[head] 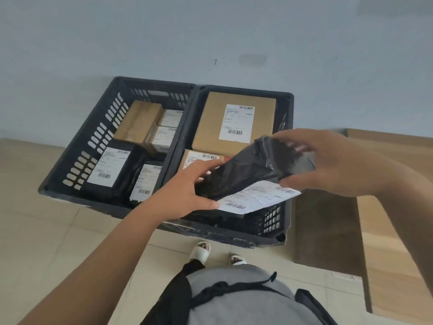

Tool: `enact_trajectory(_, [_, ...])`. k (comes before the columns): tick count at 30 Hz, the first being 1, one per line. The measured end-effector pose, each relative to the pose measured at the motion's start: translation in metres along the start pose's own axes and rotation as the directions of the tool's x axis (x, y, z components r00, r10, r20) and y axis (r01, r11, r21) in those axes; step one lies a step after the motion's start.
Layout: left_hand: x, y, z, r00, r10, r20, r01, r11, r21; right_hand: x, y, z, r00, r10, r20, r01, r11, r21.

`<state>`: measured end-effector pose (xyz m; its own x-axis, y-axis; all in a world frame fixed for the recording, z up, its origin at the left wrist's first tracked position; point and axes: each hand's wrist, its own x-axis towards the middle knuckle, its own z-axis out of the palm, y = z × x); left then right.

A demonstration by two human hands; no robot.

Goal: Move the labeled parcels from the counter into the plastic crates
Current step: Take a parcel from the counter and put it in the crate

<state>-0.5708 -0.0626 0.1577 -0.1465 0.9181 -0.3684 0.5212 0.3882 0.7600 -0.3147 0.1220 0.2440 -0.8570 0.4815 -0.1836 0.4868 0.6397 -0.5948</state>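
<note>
I hold a black plastic-bag parcel [248, 172] with a white shipping label on its underside, above the right dark crate [287, 106]. My left hand [185, 191] grips its near-left end, thumb below and fingers on top. My right hand [328, 160] grips its far-right end. In the right crate lie a large brown labeled box [234, 120] and a smaller labeled box [199, 158], partly hidden by the bag. The left crate [93, 137] holds several labeled parcels, brown boxes at the back and black bags in front.
Both crates stand side by side on a beige tiled floor against a pale wall. A wooden counter [393, 221] runs along the right edge. My feet in light slippers [200, 250] are just in front of the right crate.
</note>
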Motion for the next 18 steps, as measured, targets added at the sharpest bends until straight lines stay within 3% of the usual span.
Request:
enact_trajectory(6, [0.023, -0.033, -0.012, 0.983, -0.024, 0.182, 0.011, 0.997, 0.075, -0.016, -0.023, 0.027, 0.995, 0.100, -0.027, -0.104, 0.974, -0.202])
enact_trajectory(10, [0.032, -0.058, -0.007, 0.962, -0.121, 0.246, 0.058, 0.967, 0.248, -0.019, -0.036, 0.046, 0.976, 0.220, 0.002, -0.202, 0.903, -0.378])
enact_trajectory(14, [0.044, -0.070, 0.011, 0.916, -0.186, 0.355, 0.015, 0.901, 0.433, -0.014, -0.047, 0.066, 0.969, 0.247, 0.010, -0.214, 0.860, -0.463])
enact_trajectory(18, [0.056, -0.084, 0.025, 0.919, -0.205, 0.337, -0.032, 0.812, 0.582, 0.007, -0.057, 0.082, 0.953, 0.297, 0.065, -0.226, 0.836, -0.500])
